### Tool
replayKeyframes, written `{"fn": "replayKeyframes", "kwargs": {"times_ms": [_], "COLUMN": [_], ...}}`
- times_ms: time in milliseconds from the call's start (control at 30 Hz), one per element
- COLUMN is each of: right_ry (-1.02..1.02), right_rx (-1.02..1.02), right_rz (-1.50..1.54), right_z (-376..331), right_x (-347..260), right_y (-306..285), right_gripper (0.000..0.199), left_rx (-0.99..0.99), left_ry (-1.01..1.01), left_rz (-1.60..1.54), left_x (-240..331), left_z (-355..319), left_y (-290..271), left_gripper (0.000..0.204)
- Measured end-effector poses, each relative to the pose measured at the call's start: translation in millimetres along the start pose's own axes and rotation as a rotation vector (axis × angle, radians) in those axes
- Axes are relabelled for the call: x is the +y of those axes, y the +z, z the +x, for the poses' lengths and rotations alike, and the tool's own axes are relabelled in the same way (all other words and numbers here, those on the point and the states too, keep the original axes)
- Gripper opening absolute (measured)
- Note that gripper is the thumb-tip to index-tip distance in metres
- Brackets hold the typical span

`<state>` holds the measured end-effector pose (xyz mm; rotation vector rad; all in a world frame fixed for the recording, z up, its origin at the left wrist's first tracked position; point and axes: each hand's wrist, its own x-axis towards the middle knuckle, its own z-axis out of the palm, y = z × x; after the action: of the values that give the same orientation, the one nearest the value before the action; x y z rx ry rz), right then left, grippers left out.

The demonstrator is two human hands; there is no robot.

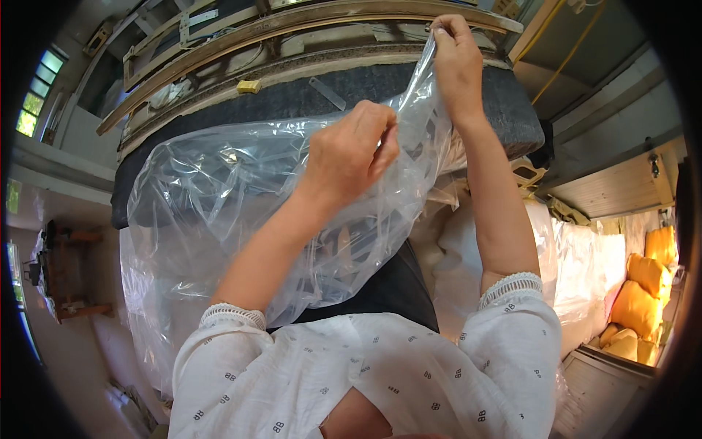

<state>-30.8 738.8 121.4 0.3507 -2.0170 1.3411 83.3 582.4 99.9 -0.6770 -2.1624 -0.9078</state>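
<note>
1. Plastic fills the centre and left of the frame: a clear plastic bag (219, 212), thin, crinkled and glossy, spread over the dark desk (504, 110).
2. My left hand (351, 157), mid-frame, is closed in a pinch on the bag's edge.
3. My right hand (457, 62), at the upper centre, grips the same edge higher up between its fingertips, pulling the film taut.
4. Film this thin could tear or stretch if I pull my hands apart too hard.
5. Its slick surface may slip from my pinch.
</note>
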Motion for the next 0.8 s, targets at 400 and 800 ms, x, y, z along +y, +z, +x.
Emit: {"fn": "replayKeyframes", "kwargs": {"times_ms": [400, 800], "right_ry": [-0.227, 0.298], "right_rx": [0.201, -0.064], "right_rz": [-0.212, 0.219], "right_z": [-47.8, -130.7], "right_x": [-70.3, -66.1], "right_y": [-79.7, -111.8], "right_gripper": [0.012, 0.006], "left_rx": [-0.004, -0.159], "left_ry": [-0.342, 0.591], "left_rz": [-0.511, -0.215], "left_x": [60.7, 28.3], "left_z": [-16.8, 120.2], "left_y": [14.0, 21.5], "left_gripper": [0.010, 0.014]}}
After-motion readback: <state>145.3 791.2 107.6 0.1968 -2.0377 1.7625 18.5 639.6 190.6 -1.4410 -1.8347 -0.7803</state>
